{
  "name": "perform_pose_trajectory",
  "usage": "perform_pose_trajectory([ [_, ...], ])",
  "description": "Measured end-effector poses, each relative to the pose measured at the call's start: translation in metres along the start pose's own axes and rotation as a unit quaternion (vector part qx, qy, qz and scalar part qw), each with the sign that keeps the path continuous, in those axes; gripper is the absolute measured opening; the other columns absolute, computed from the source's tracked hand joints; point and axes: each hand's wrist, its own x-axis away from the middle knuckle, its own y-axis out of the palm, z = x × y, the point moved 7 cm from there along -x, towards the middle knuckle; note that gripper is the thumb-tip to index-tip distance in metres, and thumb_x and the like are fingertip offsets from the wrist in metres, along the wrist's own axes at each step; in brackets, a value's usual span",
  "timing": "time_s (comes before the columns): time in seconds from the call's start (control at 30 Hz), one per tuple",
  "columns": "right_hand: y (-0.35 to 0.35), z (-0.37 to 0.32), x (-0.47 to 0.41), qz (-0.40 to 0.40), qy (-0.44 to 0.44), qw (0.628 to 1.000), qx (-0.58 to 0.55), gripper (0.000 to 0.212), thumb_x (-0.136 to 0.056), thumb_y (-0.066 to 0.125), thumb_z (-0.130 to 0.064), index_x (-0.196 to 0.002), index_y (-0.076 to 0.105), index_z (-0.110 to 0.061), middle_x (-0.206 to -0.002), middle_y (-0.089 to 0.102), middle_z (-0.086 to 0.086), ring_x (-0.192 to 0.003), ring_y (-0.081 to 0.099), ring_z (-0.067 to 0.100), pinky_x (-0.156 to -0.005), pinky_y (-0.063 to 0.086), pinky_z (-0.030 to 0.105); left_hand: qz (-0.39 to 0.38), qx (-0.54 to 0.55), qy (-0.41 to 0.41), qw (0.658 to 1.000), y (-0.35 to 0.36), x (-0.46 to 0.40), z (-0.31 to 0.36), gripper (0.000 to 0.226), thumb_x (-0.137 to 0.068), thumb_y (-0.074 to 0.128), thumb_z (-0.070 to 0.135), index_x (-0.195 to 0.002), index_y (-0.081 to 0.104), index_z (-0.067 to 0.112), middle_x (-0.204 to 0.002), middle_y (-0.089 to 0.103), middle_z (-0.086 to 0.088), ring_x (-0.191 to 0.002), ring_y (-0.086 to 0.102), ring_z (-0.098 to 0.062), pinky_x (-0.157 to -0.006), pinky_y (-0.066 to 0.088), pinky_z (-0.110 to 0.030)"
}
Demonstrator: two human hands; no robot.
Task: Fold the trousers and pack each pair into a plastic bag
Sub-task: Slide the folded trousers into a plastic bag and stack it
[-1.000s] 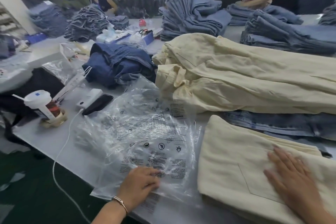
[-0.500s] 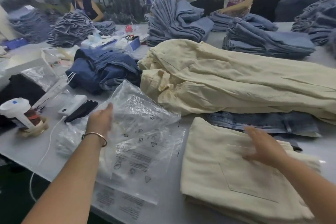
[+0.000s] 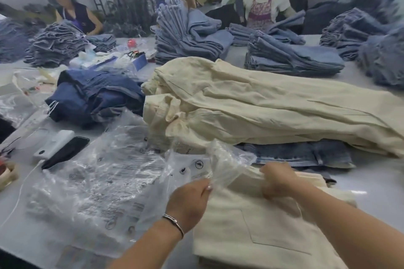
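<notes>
Crinkly clear bag over folded cream trousers

Left hand [image 3: 188, 201] pinches the thin plastic bag [image 3: 220, 164]; right hand [image 3: 277, 181] grips its film and the soft, squared cream trousers [image 3: 251, 231].

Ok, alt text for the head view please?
Both hands hold a clear plastic bag over folded cream trousers: left hand pinches it, right hand grips its far side. Unfolded cream trousers lie behind.

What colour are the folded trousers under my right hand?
Cream, a pale yellowish off-white: the folded trousers, seen in the head view.
</notes>
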Motion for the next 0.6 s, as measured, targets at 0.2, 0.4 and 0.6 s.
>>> perform_pose_trajectory([
  [0.2, 0.009, -0.024, 0.069, 0.115, -0.098, 0.988, -0.003, 0.071, -0.079, 0.052, -0.057, -0.140, 0.029, -0.029, -0.113, 0.061, 0.000, -0.102, 0.058, 0.026, -0.079, 0.040, 0.034, -0.047, 0.091, -0.200, 0.974, 0.051, 0.016, -0.050, 0.022, -0.095, 0.046, 0.026, -0.108, 0.063, 0.023, -0.111, 0.067, -0.004, -0.101, 0.060, -0.027, -0.083, 0.047, -0.031],
  [0.4, 0.086, -0.063, 0.117, -0.030, -0.196, 0.968, 0.151, 0.108, -0.071, 0.063, -0.066, -0.146, -0.011, -0.047, -0.150, -0.029, 0.030, -0.141, -0.015, 0.051, -0.102, -0.018, 0.070, -0.062, 0.171, -0.257, 0.949, 0.052, 0.015, -0.064, 0.031, -0.100, 0.040, 0.035, -0.107, 0.067, 0.022, -0.114, 0.068, -0.008, -0.107, 0.060, -0.028, -0.084, 0.043, -0.029],
  [0.6, 0.088, -0.063, 0.111, -0.006, -0.114, 0.980, 0.161, 0.099, -0.073, 0.063, -0.047, -0.147, -0.003, -0.042, -0.150, -0.022, 0.035, -0.140, -0.006, 0.053, -0.103, -0.002, 0.070, -0.200, 0.288, -0.333, 0.875, 0.010, -0.001, -0.086, 0.020, -0.099, 0.046, 0.024, -0.095, 0.058, 0.009, -0.083, 0.062, -0.010, -0.062, 0.057, -0.020, -0.055, 0.042, -0.026],
])
